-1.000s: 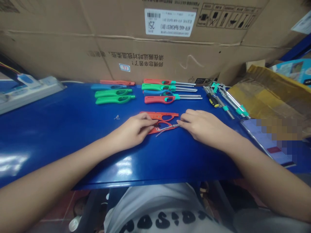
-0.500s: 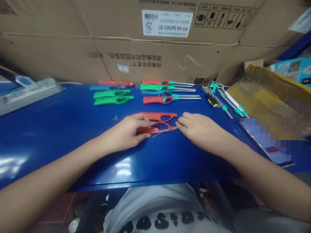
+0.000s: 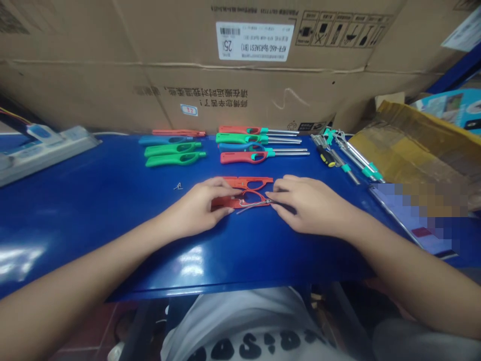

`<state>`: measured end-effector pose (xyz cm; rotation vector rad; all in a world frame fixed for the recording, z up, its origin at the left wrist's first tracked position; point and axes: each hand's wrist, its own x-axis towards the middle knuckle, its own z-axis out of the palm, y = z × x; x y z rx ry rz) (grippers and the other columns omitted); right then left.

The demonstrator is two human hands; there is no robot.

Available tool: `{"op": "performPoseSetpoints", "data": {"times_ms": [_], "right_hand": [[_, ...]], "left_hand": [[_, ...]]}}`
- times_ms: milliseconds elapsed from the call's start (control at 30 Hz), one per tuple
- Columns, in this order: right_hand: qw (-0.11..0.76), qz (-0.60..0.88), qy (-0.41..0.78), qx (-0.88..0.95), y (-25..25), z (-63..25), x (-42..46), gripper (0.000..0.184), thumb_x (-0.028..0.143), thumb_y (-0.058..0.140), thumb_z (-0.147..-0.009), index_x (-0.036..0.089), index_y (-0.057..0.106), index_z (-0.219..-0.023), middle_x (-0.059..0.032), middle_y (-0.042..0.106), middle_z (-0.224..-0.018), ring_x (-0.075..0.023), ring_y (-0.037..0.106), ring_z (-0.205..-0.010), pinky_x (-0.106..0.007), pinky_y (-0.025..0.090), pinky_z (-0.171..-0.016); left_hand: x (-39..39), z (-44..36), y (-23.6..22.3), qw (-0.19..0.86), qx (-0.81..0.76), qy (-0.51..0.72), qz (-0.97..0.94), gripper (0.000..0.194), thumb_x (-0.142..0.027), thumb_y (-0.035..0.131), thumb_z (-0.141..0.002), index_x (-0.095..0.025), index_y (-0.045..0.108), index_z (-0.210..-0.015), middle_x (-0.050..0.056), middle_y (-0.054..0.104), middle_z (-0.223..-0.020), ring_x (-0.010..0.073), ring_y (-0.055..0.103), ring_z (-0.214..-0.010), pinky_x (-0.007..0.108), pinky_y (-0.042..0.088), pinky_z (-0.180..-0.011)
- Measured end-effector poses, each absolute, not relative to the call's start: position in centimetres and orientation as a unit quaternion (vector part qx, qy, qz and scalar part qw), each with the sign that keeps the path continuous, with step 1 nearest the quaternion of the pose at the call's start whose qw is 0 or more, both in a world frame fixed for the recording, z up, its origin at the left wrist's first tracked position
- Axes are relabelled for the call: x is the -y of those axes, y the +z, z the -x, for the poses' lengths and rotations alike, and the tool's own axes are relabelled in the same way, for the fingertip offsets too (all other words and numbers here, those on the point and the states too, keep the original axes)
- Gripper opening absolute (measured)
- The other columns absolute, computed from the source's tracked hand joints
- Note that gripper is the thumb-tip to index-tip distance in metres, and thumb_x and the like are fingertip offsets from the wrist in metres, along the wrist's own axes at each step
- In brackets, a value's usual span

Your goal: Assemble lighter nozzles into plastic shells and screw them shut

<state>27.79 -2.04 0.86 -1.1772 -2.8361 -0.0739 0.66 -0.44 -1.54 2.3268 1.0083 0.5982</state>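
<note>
Left hand (image 3: 210, 203) pinches the near red handle half (image 3: 229, 202) on the blue surface (image 3: 150, 240), thumb and fingers closing over its left end; the right hand (image 3: 300, 203) grips its tip end, apparently at the thin wires (image 3: 251, 204). Another red half (image 3: 259, 182) lies just beyond.

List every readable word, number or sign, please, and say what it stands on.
Carton, upside down: "师傅您辛苦了!" and "请在搬运时对我温柔些"
White label on it, upside down: "KFR-46G/BpR3AES1 (B1)" and "25"
Symbol panel on the carton: handling pictograms, captions too small.
Small sticker: red marks too blurred.
Shirt: black letters, partly hidden, not surely readable.
Other small print: unreadable.
</note>
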Motion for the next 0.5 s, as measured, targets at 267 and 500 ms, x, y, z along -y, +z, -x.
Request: {"op": "performPoseSetpoints", "data": {"times_ms": [267,500], "right_hand": [[0.137,0.419,0.193,0.876,-0.2,-28.2,0.1,0.007,0.023,0.067,-0.091,0.018,0.070,-0.094,-0.0052,0.070,-0.095,-0.0202,0.061,-0.092,-0.032,0.045,-0.081],[0.147,0.401,0.169,0.888,-0.3,-27.5,0.7,0.008,0.015,0.065,-0.090,0.017,0.064,-0.082,-0.0053,0.067,-0.086,-0.0201,0.058,-0.086,-0.033,0.043,-0.078]], "left_hand": [[0.9,-1.1,-1.6,0.224,-0.371,0.245,-0.867,0.037,-0.021,0.062,-0.089,-0.020,0.069,-0.125,0.009,0.066,-0.121,0.0222,0.067,-0.107,0.035,0.056,-0.095],[0.9,-1.7,-2.0,0.229,-0.400,0.267,-0.847,0.018,-0.032,0.063,-0.094,-0.020,0.076,-0.096,0.003,0.076,-0.090,0.0162,0.068,-0.080,0.027,0.052,-0.076]]}}
